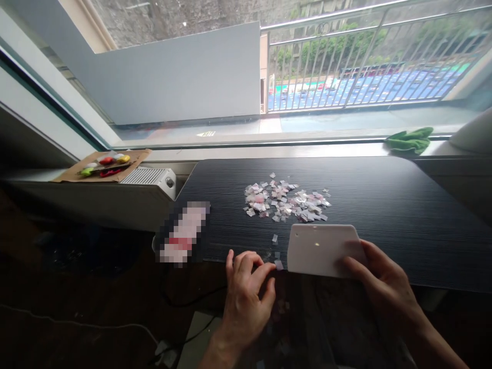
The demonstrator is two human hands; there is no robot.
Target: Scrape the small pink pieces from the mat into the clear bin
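Observation:
At the table's near edge, my left hand (249,289) has its fingers bent and its thumb apart from them. Its index fingertip touches or nearly touches a small pale square piece (279,265). My right hand (388,274) grips a flat white rectangular plastic piece (323,251) by its right end, thumb on the face towards me and fingers mostly hidden behind. Just beyond it lies a loose pile of small, shiny, pale and pinkish cut squares (282,200). Two more squares (274,239) lie between the pile and my left hand.
The dark wood-grain table (388,205) stands against a window sill. A pixelated pinkish object (184,233) lies at its left corner. A green cloth (410,141) rests on the sill. Left are a radiator (149,177) and brown paper (71,173) with coloured items. Cables (92,324) cross the floor.

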